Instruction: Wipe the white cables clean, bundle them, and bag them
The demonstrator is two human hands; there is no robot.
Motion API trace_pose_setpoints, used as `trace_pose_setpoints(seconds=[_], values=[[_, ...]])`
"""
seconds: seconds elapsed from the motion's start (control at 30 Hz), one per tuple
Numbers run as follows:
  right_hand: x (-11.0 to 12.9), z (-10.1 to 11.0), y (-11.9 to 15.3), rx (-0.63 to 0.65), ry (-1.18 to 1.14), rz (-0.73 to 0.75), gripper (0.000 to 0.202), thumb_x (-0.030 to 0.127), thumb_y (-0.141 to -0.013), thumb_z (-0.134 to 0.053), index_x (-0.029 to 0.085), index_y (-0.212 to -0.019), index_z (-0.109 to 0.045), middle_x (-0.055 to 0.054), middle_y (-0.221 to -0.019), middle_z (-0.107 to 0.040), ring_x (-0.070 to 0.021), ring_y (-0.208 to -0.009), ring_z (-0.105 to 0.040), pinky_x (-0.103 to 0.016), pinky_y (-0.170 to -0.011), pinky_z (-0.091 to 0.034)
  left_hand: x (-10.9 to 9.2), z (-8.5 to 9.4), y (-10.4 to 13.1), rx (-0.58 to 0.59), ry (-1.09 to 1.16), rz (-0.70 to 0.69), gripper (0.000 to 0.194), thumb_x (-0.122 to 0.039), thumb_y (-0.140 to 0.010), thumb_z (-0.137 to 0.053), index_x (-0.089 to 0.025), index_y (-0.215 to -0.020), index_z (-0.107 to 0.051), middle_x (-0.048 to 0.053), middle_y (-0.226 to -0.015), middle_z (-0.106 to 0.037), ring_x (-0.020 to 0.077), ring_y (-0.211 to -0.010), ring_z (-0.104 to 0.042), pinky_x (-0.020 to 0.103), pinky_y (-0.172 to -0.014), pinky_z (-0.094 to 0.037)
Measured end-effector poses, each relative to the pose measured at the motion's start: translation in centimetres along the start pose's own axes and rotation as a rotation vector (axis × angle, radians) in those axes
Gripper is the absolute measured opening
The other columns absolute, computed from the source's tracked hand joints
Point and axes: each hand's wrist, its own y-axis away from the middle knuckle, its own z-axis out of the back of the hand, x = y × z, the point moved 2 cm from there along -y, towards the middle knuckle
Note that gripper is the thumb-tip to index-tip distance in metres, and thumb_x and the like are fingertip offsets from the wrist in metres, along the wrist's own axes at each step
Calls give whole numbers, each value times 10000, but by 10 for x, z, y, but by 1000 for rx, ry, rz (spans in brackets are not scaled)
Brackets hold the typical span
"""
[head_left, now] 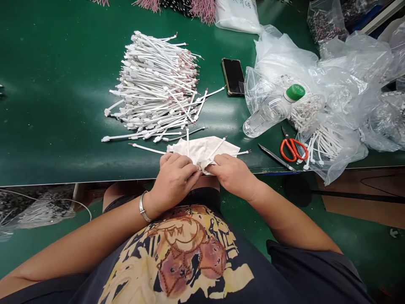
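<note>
A crumpled white cloth point(205, 147) lies at the front edge of the green table. My left hand point(177, 177) has its fingers curled and closed on the cloth's near left side. From the other side, my right hand point(236, 175) pinches its near right edge. The fingertips of both hands are close together, and whether a small part sits between them is hidden. A short white cable point(187, 141) and another cable point(218, 145) lie across the cloth. One more white cable point(147, 148) sticks out left of it. Beyond the cloth is a large pile of white cables point(158, 84) with connector ends.
Right of the pile are a phone point(233, 76), a clear bottle with a green cap point(268, 114), red-handled scissors point(292, 150) and tweezers point(276, 158). Clear plastic bags point(348, 97) with white cables crowd the right side. A white bag point(238, 17) and pink wire bundles point(204, 10) lie at the back.
</note>
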Motion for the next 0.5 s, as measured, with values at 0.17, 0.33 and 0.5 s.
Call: trace_pose_setpoints(seconds=[0.17,0.33,0.5], values=[[-9,1,-1,24,-7,135,278,159,-897,-431,219,-1108,-603,-56,-814,-507,-191,-768,-396,-305,-679,-285,0,-1,1,33,12,-7,220,-298,-884,-504,-200,-756,-653,37,-773,-616,180,-756,-477,372,-740,-313],[-16,0,0,-8,36,265,246,125,-889,-414,168,-987,-635,-65,-776,-501,-193,-730,-364,-325,-653,-272,0,-1,1,31,16,0,234,-293,-886,-498,-199,-727,-641,40,-762,-611,183,-758,-469,374,-750,-311],[-19,2,7,-75,82,314,254,134,-892,-408,174,-816,-647,-60,-735,-491,-185,-686,-333,-332,-616,-245,0,-2,2,24,9,-4,248,-294,-887,-495,-195,-705,-631,38,-748,-605,186,-756,-465,379,-759,-310]])
